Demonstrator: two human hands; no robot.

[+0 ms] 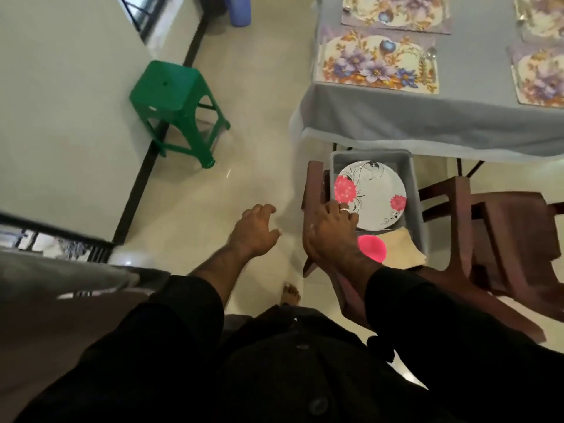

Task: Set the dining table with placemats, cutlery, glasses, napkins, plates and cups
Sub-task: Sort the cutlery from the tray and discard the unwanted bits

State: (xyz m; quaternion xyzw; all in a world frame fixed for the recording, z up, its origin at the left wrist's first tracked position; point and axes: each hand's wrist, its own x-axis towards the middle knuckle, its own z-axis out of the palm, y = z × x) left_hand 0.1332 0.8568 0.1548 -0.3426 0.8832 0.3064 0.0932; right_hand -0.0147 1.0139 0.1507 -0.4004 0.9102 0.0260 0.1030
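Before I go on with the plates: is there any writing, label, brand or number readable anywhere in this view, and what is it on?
None: no word, number or label can be read anywhere in this view.
Plate in the grey tub: only a pink flower and black swirl pattern, no text.
Placemats on the table: floral print only.
Green stool: plain, no marking visible.

No text, label, brand, number or sign can be read anywhere here; the plate point(370, 195) and the placemats point(377, 61) carry only flower patterns, no lettering.
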